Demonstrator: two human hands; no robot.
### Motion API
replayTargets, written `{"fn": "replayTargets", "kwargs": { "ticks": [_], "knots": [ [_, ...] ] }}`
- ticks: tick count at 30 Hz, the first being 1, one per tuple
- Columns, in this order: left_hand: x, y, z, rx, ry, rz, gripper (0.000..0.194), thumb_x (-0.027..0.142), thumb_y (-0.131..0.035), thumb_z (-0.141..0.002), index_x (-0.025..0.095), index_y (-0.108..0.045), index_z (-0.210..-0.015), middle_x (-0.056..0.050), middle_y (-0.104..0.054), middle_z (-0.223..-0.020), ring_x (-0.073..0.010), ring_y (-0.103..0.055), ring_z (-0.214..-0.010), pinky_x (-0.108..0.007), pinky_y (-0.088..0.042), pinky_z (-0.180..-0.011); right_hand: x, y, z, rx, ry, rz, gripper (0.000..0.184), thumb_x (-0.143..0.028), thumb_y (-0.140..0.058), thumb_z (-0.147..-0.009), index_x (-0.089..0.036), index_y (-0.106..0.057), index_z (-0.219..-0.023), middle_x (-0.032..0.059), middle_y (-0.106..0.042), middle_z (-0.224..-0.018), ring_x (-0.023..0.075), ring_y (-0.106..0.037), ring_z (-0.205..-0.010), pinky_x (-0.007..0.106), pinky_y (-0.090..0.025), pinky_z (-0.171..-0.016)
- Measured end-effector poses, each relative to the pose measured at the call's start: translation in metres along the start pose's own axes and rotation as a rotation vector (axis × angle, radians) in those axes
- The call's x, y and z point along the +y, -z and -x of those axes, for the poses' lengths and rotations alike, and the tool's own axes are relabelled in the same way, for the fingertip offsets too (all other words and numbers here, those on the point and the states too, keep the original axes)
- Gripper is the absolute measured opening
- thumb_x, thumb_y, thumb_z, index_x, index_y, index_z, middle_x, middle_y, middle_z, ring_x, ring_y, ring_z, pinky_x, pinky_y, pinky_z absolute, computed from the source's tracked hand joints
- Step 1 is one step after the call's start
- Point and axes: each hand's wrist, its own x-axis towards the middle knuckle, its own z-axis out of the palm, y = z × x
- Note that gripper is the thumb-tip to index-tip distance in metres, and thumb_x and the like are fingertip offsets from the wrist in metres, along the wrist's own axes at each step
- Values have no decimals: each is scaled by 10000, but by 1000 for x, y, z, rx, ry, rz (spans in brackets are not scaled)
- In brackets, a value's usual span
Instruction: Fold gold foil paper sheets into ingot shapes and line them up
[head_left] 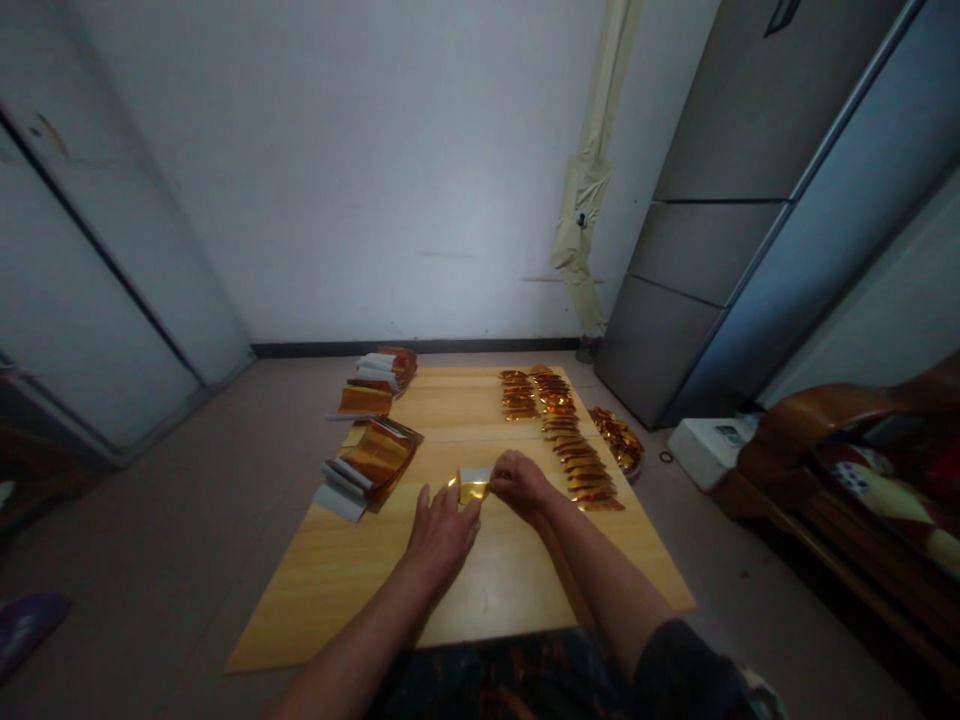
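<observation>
A small sheet of gold foil paper [474,490] with a pale grey band along its far edge lies in front of me on the wooden table. My left hand [442,530] rests at its near left corner, thumb and fingers holding it there. With fingertips pinched, my right hand [519,482] grips the sheet's right edge. To the left, a fanned stack of gold and grey foil sheets [379,460] overhangs the table edge. Folded gold foil pieces [577,455] stand in a long overlapping row to the right.
Behind the left stack lie more foil sheets [367,400]. A shorter row of folded pieces [517,395] sits at the back right. Beyond the table's right edge is a heap of gold pieces [619,440]. A white box [709,450], a fridge [682,240] and a wooden seat [847,470] stand right.
</observation>
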Motion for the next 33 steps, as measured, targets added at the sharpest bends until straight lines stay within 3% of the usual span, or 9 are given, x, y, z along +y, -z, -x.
{"fn": "replayTargets", "kwargs": {
  "ticks": [14,24,33],
  "knots": [
    [1,-3,1,37,-16,-44,380,271,-524,-900,262,-571,-1277,-154,-593,-1283,-299,-526,-1222,-574,-285,-1084,-38,16,-6,-193,-206,328,222,-325,-481,-937,-228,-652,-1041,64,-640,-1083,183,-582,-948,276,-381,-741],
    [1,-3,1,10,-5,-31,415,279,-503,-910,311,-537,-1323,-151,-559,-1338,-314,-496,-1256,-587,-252,-1086,-45,17,-5,-190,-240,333,185,-284,-504,-916,-222,-645,-1019,92,-642,-1085,218,-593,-968,329,-405,-778],
    [3,-6,0,-11,27,-22,397,299,-500,-910,303,-571,-1301,-149,-566,-1323,-318,-481,-1261,-566,-272,-1072,-43,15,-5,-179,-244,328,215,-261,-495,-900,-216,-660,-1031,86,-662,-1060,196,-596,-928,289,-402,-751]
  ]
}}
